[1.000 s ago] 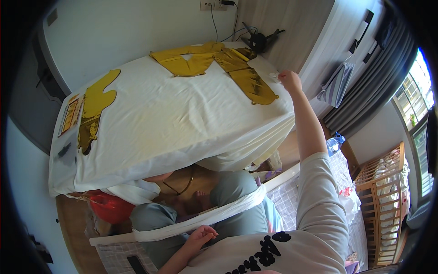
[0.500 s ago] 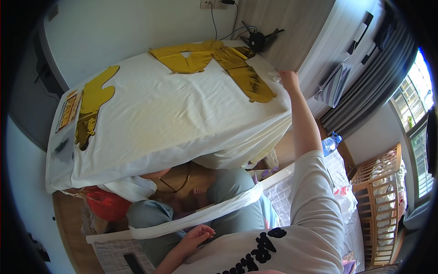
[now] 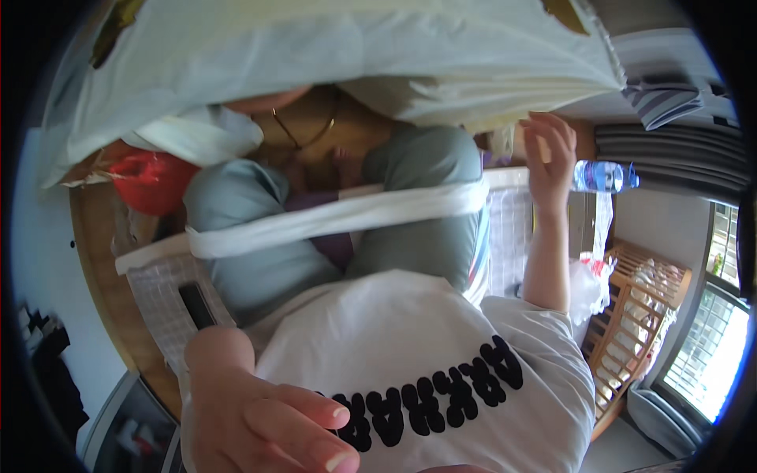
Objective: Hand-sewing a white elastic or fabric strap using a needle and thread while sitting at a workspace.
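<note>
My left hand [image 3: 272, 422] is raised close in front of my white T-shirt [image 3: 371, 315]. Its fingers are stretched out and hold nothing. My right hand [image 3: 550, 150] hangs in the air just off the front edge of the cloth-covered table [image 3: 347, 43], fingers apart and bent a little, with nothing visible in them. A clear blue plastic bottle [image 3: 603, 176] lies close beside it. Across my two knees runs a strip of white cloth [image 3: 339, 225]. Only the tips of the gold foil pieces [image 3: 566, 14] show at the upper rim.
Under the table's left end is a shiny red rounded thing [image 3: 150, 181] beside bunched white cloth [image 3: 197, 132]. A black phone-like slab [image 3: 195, 306] lies on the checked bedding by my left thigh. Right of me stand a white plastic bag [image 3: 587, 288] and a wooden crib [image 3: 631, 323].
The view has tipped down toward my lap. My right hand has come back from the table's far right corner, leaving the crumpled white bit there. My left hand has risen from my lap.
</note>
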Demonstrator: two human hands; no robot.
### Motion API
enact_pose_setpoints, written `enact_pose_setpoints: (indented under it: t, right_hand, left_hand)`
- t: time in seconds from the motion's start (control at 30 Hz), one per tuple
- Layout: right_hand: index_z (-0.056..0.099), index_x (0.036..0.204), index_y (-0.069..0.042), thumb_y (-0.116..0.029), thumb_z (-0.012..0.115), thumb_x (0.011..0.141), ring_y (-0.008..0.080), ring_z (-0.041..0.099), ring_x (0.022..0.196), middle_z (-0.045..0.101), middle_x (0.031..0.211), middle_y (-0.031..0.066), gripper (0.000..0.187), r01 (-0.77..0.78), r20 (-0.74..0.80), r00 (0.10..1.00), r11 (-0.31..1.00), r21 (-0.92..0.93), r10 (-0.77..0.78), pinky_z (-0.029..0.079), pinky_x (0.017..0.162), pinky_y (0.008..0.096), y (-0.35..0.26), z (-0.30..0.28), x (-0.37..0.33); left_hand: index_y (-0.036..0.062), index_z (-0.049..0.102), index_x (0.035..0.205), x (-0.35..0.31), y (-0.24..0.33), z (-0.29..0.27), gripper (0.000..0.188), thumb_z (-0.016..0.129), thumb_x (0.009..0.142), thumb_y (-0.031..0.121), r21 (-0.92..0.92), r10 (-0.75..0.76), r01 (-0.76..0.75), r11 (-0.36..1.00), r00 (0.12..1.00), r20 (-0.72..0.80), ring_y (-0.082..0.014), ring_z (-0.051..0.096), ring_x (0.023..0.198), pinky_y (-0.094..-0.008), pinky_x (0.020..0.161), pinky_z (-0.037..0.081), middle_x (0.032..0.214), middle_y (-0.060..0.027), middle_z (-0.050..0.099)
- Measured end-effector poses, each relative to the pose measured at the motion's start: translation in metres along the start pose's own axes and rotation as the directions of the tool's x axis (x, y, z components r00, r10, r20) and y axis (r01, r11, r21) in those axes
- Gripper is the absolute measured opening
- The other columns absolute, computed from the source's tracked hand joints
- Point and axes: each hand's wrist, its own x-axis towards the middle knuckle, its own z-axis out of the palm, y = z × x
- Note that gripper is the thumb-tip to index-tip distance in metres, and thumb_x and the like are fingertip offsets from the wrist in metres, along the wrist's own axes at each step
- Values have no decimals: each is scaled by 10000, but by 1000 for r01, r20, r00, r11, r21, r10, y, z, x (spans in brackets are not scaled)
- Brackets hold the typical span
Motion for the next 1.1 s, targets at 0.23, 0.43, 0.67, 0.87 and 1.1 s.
enact_pose_setpoints:
  t: [0.23,0.43,0.67,0.87,1.1]
  right_hand:
    - [705,970,-55,-50,658,845,277,577,1041,657,1099,96,134,-225,284,947,943,244,153,421,933,385,-69,26,-66]
    - [691,1001,-55,-17,657,821,301,572,1046,646,1124,111,187,-122,362,932,933,339,-10,427,929,398,-109,31,-62]
    - [675,996,-23,26,627,823,283,574,1057,638,1122,124,186,-61,384,913,884,463,-138,430,932,370,-151,46,-51]
    - [485,1297,14,-241,659,875,348,582,1122,555,1254,272,523,-110,130,991,396,912,-25,439,979,426,-189,28,-20]
    - [447,1325,25,-236,657,880,338,593,1107,537,1273,283,557,118,-133,982,-116,986,-137,454,967,414,-228,11,32]
  left_hand:
    - [145,490,1262,-1,24,17,357,443,990,371,-18,-274,281,960,920,-280,-183,372,1239,-444,954,380,1357,8,418]
    - [46,643,951,-57,25,-32,290,584,940,329,297,15,65,953,966,-259,-273,567,931,-440,744,469,1025,-77,628]
    - [52,732,987,-138,52,-85,250,757,741,17,602,-360,799,16,566,-742,-211,615,916,-344,835,478,977,-65,671]
    - [127,756,953,-189,38,-83,284,823,677,142,667,-448,741,-79,571,-687,-228,585,988,-345,869,470,1018,-5,664]
    - [173,754,888,-185,22,-77,238,828,663,156,749,-475,647,-143,619,-625,-230,571,983,-346,858,471,1011,27,655]
